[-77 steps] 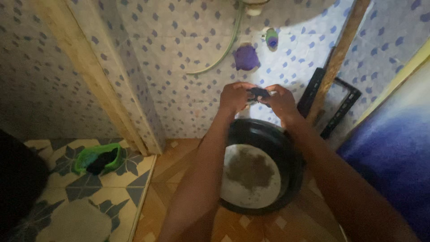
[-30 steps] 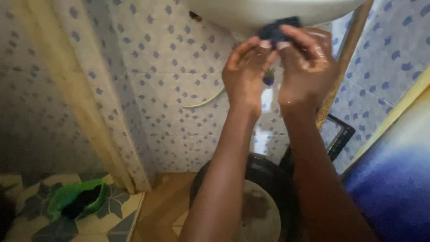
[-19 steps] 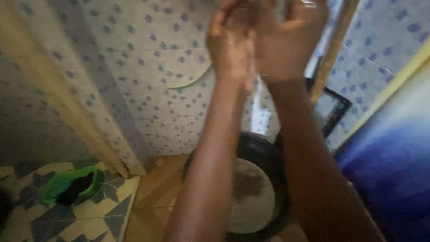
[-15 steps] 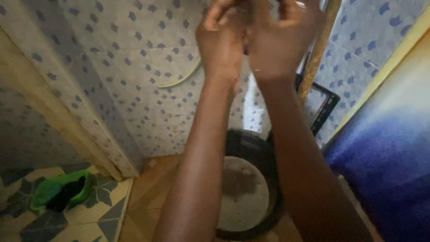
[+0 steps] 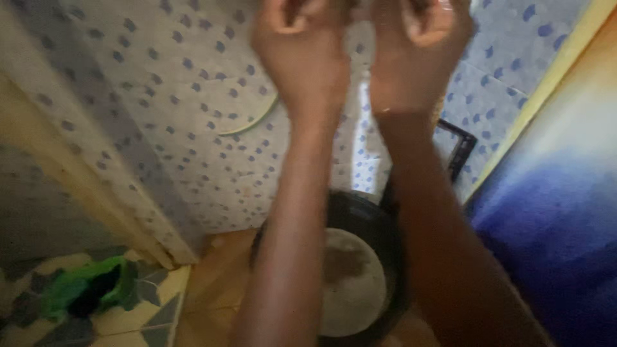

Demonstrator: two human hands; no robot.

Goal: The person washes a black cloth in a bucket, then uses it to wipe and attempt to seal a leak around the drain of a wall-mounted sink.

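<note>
Both hands have risen to the frame's top edge since a second ago. The left hand [image 5: 302, 51] and right hand [image 5: 418, 45] curl close together; what they grip is now cut off. The basin [image 5: 379, 225] sits below on the floor.

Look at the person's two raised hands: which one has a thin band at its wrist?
The right hand. A thin, light band crosses its wrist just below the palm, while the left hand beside it has a bare wrist. Both are lifted above the dark basin.
</note>
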